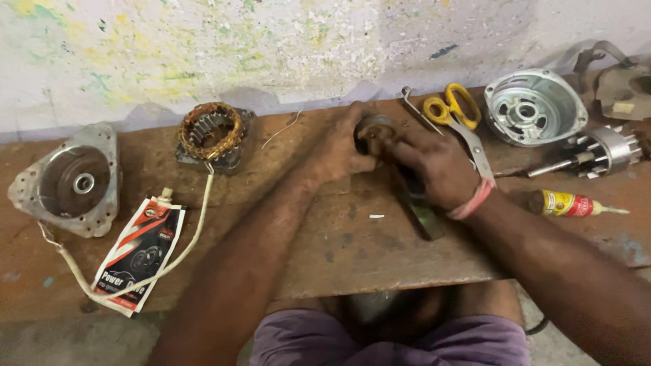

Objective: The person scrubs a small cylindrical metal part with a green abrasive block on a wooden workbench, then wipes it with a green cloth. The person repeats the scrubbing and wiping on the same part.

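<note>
Both hands, left hand (342, 146) and right hand (434, 166), clamped on small round metal part (375, 130) over worktop (352, 244); advisable: steady grip, scissors (461, 115) kept aside.

Small motor-repair workshop: worn, stained wooden surface (352, 251) against a paint-splattered wall (203, 47). Motor parts all over it: copper-wound stator (210, 130) with a white cable at 10 o'clock, round end plate (73, 181) at 9, aluminium housing (534, 107) at 2 and a finned rotor (600, 152) just below it. Yellow-handled scissors (456, 112) at 1, glue tube (573, 204) at 3, red-and-white sachet (139, 254) at 8.
</note>
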